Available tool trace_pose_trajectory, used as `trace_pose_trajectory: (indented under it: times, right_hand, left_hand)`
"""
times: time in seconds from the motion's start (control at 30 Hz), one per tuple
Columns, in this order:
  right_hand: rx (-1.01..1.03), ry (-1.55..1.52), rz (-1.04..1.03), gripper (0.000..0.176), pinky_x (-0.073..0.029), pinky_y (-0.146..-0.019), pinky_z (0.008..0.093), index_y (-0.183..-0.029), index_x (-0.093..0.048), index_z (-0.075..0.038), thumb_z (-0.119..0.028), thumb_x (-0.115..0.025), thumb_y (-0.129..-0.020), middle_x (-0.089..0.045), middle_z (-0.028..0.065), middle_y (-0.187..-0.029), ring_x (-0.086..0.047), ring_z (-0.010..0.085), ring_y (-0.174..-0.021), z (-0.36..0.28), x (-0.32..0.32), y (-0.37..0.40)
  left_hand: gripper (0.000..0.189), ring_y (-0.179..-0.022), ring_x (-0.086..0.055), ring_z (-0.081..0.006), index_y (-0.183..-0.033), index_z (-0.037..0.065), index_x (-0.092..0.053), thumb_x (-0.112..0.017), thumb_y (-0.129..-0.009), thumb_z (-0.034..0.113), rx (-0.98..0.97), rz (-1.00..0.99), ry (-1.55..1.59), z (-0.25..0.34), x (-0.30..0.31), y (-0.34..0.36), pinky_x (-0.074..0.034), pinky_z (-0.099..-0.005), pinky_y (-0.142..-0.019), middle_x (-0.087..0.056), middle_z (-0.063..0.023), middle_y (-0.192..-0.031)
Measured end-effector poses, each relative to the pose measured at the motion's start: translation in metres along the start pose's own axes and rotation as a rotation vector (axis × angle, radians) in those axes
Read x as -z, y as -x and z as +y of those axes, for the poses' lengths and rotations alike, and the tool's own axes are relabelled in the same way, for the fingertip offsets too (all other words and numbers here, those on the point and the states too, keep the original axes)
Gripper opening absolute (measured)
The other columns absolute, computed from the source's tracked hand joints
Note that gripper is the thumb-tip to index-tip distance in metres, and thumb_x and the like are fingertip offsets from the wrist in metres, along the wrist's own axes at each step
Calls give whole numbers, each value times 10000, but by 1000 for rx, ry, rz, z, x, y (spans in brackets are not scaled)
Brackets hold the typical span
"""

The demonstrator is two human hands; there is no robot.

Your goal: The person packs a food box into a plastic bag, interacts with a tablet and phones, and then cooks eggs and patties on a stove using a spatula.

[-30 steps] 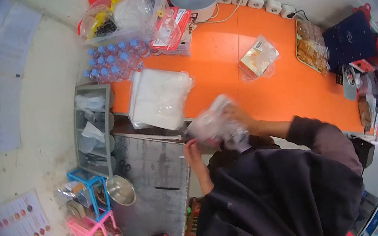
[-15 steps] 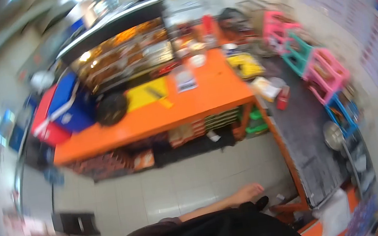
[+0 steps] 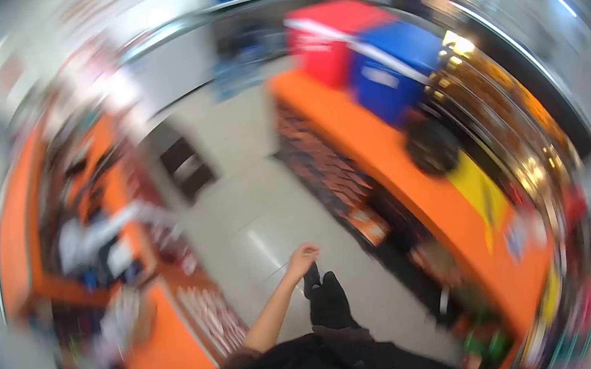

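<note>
The view is heavily motion-blurred. My left hand hangs at the end of my bare forearm over the pale tiled floor. Its fingers are loosely curled and I see nothing in it. It touches nothing. Just below it is my black shoe, with my dark clothing filling the bottom edge. My right hand is out of sight.
A long orange counter runs along the right, carrying a red cooler, a blue cooler, a round black object and a yellow board. Another cluttered orange counter is on the left. A dark stool stands in the aisle.
The view has swung away from the orange worktop to the aisle. The crumpled plastic bag both hands were handling is gone from sight. My left arm now hangs down.
</note>
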State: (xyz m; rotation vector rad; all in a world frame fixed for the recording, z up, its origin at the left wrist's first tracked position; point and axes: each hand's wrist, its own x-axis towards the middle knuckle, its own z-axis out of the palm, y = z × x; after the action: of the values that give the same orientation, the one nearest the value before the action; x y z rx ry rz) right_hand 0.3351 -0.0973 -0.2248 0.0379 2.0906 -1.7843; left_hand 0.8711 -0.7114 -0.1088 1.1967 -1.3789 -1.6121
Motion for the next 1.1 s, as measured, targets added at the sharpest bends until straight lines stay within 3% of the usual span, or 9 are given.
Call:
trace_pose_trajectory:
  times: [0.2, 0.33, 0.43, 0.47, 0.5, 0.6, 0.8, 0.9, 1.1]
  right_hand:
    - [598, 1460, -788, 199, -481, -499, 354, -910, -631, -79, -148, -496, -782, -623, 113, -724, -603, 222, -623, -120, -531, -115]
    - [1854, 1501, -1224, 207, -499, -518, 366, -914, -640, -105, -165, -499, -774, -645, 116, -772, -633, 249, -683, -107, -896, -128]
    - [1289, 911, -1222, 312, -457, -599, 472, -1042, -580, -5, -236, -445, -882, -605, 191, -889, -583, 383, -735, -79, -1203, 44]
    - [825, 709, -1547, 330, -415, -525, 316, -872, -570, -26, -343, -485, -913, -531, 64, -681, -498, 157, -579, -79, -1306, 109]
    - [1181, 447, -1604, 361, -421, -564, 304, -925, -542, 29, -323, -462, -922, -550, 81, -736, -502, 151, -619, -70, -1353, 193]
    - [909, 753, -1954, 282, -462, -707, 267, -1159, -540, -71, -128, -463, -894, -624, 123, -958, -610, 168, -800, -182, -1357, 497]
    - [1213, 343, -2388, 216, -463, -720, 306, -1040, -581, -20, -56, -461, -864, -618, 128, -901, -607, 208, -796, -169, -1370, 696]
    - [1388, 521, -2383, 238, -453, -806, 344, -1063, -581, -3, -111, -501, -867, -621, 169, -984, -596, 301, -888, -111, -1389, 623]
    - [640, 1564, -1813, 354, -421, -877, 382, -1151, -549, -25, -249, -494, -884, -566, 180, -1132, -545, 318, -1041, -81, -1370, 354]
  left_hand:
    - [242, -742, -612, -230, -876, 49, -622, -633, -754, 257, 99, 277, -269, -34, 179, -34, -481, -340, -673, -646, -123, -796]
    - [202, -844, -603, -198, -911, 48, -613, -602, -810, 223, 233, 667, -328, 14, 286, 4, -472, -339, -748, -645, -96, -878]
    - [241, -753, -616, -219, -920, 41, -603, -561, -839, 264, 105, 1139, -179, -13, 336, 23, -477, -336, -673, -638, -119, -778]
    - [249, -762, -618, -216, -930, 41, -596, -547, -855, 273, 111, 1211, -235, -10, 356, 35, -477, -335, -674, -634, -118, -781]
    - [235, -798, -627, -214, -923, 41, -591, -538, -862, 261, 340, 1249, -39, -2, 371, 43, -479, -344, -684, -635, -126, -808]
    - [223, -828, -603, -337, -897, 12, -556, -535, -846, 228, 287, 1457, -352, 38, 426, 37, -459, -418, -717, -619, -189, -844]
    - [328, -1183, -365, -370, -1033, -3, -513, -577, -788, 207, 408, 1517, -1037, 18, 650, -45, -368, -494, -886, -485, -192, -1208]
    - [438, -1295, -253, -348, -1094, -20, -493, -591, -801, 290, 586, 1433, -1152, 11, 765, -60, -304, -497, -962, -328, -190, -1382]
    - [525, -1371, -82, -302, -1154, 25, -463, -473, -869, 466, 930, 1342, -1228, -19, 905, -61, -139, -479, -1064, -166, -188, -1466]
